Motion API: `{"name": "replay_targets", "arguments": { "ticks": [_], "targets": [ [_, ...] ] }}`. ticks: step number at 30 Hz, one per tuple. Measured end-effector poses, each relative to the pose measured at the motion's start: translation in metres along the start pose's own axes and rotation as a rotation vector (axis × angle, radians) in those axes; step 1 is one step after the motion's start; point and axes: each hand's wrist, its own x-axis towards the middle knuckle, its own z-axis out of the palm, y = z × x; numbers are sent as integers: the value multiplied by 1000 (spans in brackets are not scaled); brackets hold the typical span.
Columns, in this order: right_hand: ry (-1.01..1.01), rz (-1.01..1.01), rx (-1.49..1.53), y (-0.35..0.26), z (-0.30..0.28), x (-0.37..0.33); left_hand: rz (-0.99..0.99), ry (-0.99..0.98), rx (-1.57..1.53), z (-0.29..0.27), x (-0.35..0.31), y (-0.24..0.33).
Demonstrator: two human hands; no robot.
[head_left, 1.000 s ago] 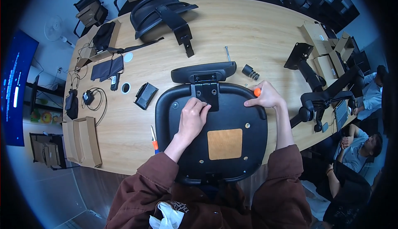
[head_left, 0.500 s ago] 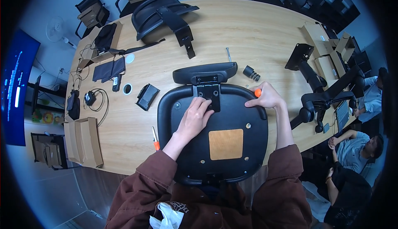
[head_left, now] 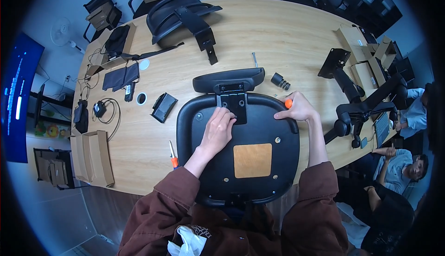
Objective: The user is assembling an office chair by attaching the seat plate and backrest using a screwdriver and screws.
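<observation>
An upturned black chair seat (head_left: 218, 163) lies before me with a tan square label on its underside. Bolted across its far edge is a black metal bracket (head_left: 238, 112), joined to a black padded armrest-like part (head_left: 229, 80). My left hand (head_left: 218, 128) is closed in a pinch at the bracket's lower left hole area; whatever small piece its fingertips hold is mostly hidden. At the seat's far right corner, my right hand (head_left: 299, 107) is wrapped round a tool of which only the orange end (head_left: 288, 103) shows. Its thumb touches the seat.
An orange-handled screwdriver (head_left: 174, 156) lies left of the seat. Beyond are a long bolt (head_left: 255, 60), a black ribbed cylinder (head_left: 281, 81) and a chair backrest (head_left: 183, 17). A wheeled chair base (head_left: 357, 105) stands right. Open cardboard (head_left: 92, 158) lies left; people sit at right.
My left fingers have drawn together into a tighter pinch and slid slightly down the bracket. My right hand stays put. A seated person at right has raised a hand.
</observation>
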Motion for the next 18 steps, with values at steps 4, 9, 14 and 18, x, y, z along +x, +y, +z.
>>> {"name": "replay_targets", "arguments": {
  "ticks": [4, 9, 14, 18],
  "targets": [
    [-7, 50, -7, 3, -1, -2, 45, -42, -21, -4, -2, -5],
    [17, 49, 24, 16, -1, -5, -195, 340, 159, -12, -8, -11],
    [57, -20, 106, 9, 6, 2, -802, 351, 242, -56, -11, -61],
    [24, 18, 36, 9, 3, 3, -864, -35, 177, -73, 16, -71]
  ]
}}
